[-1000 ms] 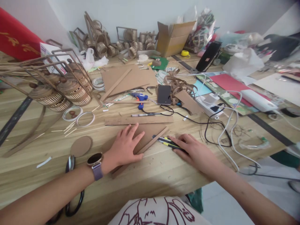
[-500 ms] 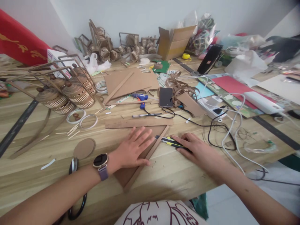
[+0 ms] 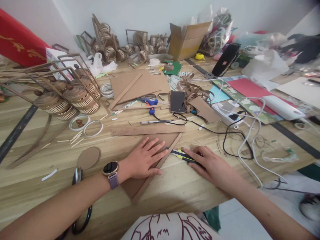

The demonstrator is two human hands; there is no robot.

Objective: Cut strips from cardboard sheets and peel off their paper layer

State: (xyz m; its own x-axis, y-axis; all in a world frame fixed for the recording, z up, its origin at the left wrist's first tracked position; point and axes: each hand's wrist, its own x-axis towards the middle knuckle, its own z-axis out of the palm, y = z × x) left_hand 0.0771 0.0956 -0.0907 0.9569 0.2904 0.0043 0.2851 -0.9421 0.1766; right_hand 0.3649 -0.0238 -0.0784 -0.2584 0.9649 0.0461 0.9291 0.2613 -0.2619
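My left hand (image 3: 144,160) lies flat with spread fingers on a brown cardboard piece (image 3: 130,187). A narrow cardboard strip (image 3: 143,190) runs slantwise along that piece's right edge, beside my left thumb. My right hand (image 3: 210,166) is closed around a black and yellow utility knife (image 3: 182,155). The knife's blade end points left and reaches over the strip, close to my left fingertips; its exact contact is hard to make out. Just beyond my left fingers lies another cardboard strip (image 3: 150,130).
Left of my hand are a cardboard disc (image 3: 88,158), black-handled scissors (image 3: 77,174) partly under my forearm, and tape rings (image 3: 93,128). Farther back lie a pen (image 3: 156,122), blue glue gun (image 3: 150,102) and phone (image 3: 177,102). Cables (image 3: 246,140) loop at right; lidded baskets (image 3: 81,98) stand left.
My right hand and the knife have shifted slightly toward me along the strip. My left hand stays spread on the cardboard. The view has moved a little.
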